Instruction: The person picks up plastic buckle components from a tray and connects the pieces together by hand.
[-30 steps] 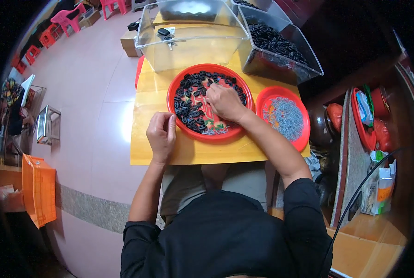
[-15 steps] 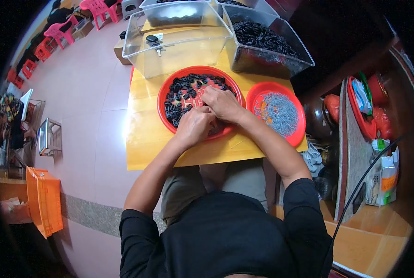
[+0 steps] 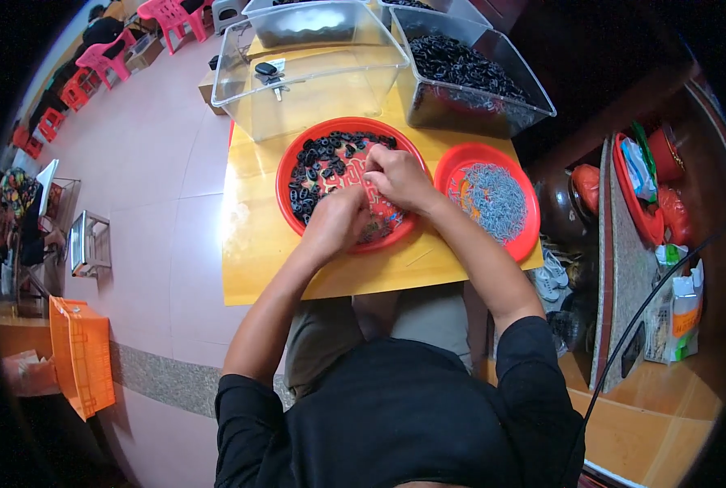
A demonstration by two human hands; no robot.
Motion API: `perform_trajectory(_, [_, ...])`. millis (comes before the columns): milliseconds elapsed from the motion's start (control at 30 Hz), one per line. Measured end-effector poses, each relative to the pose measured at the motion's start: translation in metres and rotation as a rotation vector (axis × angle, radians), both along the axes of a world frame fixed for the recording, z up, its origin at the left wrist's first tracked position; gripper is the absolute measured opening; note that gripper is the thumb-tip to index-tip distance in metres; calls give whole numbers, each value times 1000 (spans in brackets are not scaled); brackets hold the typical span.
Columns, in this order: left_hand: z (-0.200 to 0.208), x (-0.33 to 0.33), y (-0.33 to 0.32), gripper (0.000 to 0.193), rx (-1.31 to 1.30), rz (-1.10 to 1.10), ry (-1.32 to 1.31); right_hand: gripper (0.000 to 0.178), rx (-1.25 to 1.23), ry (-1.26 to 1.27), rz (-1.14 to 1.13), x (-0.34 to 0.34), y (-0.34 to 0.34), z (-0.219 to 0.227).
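A red round tray (image 3: 285, 189) with a patterned bottom lies before me on the yellow tabletop. Small black oval parts (image 3: 330, 146) are spread along its far and left sides. Over the near part of this tray my left hand (image 3: 336, 218) is closed, fingers curled in. My right hand (image 3: 399, 177) hovers just to the right and slightly farther off, its fingers pinched. Anything in either hand is hidden or too small to make out. Right of it, a smaller red tray (image 3: 529, 213) holds a heap of thin silvery metal pieces (image 3: 495, 200).
Behind the trays stands a clear plastic bin (image 3: 322, 98); a key with a black fob (image 3: 269, 73) shows through it. Another clear bin (image 3: 460, 118) is heaped with black parts. A metal stool (image 3: 88, 242) and an orange crate (image 3: 82, 356) stand on the left floor.
My hands, close together before, are now a little apart. The right has shifted slightly to the right, the left slightly left, uncovering more of the tray's bottom.
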State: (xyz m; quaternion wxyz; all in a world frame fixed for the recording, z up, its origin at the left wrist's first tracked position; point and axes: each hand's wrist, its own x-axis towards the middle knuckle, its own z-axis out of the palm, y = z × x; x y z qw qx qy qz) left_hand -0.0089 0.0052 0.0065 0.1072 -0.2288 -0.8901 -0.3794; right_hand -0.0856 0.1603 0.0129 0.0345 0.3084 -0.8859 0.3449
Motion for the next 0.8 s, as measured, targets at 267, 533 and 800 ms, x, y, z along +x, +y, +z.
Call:
perform_trajectory(267, [-6,5,-19,7,827,47,-448,13,-345,-210,52,31,10,11])
perform_trajectory(533, [-9,11,-12,8,1099,-37,-574,14,-589,-633,-21,64,1,40])
perform_trajectory(800, [-3,13,-9,12,1018,-70,-565,6,-553,-503,72,65,7,37])
